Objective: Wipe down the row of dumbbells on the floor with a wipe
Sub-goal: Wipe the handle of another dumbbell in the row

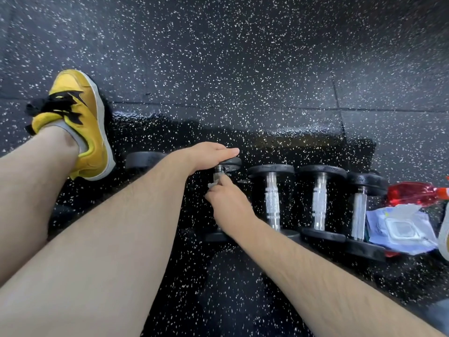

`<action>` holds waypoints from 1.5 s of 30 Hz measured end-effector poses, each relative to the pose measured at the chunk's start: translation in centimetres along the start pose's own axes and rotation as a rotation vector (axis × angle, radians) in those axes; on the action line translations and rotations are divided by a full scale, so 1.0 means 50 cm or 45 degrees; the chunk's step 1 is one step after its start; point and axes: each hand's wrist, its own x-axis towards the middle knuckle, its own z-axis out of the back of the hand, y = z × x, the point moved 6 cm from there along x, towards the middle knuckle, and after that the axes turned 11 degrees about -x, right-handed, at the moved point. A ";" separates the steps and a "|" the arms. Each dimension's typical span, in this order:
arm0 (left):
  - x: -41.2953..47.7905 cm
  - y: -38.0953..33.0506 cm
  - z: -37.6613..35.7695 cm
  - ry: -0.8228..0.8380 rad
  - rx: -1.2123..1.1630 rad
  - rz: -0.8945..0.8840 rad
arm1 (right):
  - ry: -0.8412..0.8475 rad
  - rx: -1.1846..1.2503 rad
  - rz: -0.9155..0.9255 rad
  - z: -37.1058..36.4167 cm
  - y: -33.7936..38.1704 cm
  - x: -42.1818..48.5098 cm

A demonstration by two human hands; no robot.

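A row of black dumbbells with chrome handles lies on the speckled rubber floor. My left hand [206, 155] rests flat on the far head of one dumbbell [228, 164]. My right hand [227, 203] holds a white wipe [213, 185] against that dumbbell's chrome handle; most of the wipe is hidden by my fingers. To the right lie three more dumbbells: one [272, 198], another [320, 203], and a third [359, 215]. Another dumbbell head [143, 160] shows to the left, behind my left forearm.
A wipes packet [401, 227] and a red spray bottle [413, 192] lie at the right end of the row. My left leg and yellow shoe [82, 122] stand to the left. The floor around the dumbbells looks wet.
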 end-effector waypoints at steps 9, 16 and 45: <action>0.004 0.005 -0.002 0.006 -0.011 -0.002 | -0.256 0.602 -0.550 -0.024 -0.060 -0.035; 0.008 0.012 -0.003 0.015 -0.066 0.014 | -0.229 1.385 -1.176 -0.051 -0.117 -0.032; 0.011 0.010 -0.005 -0.005 -0.036 0.014 | -0.204 1.383 -1.238 -0.045 -0.103 -0.063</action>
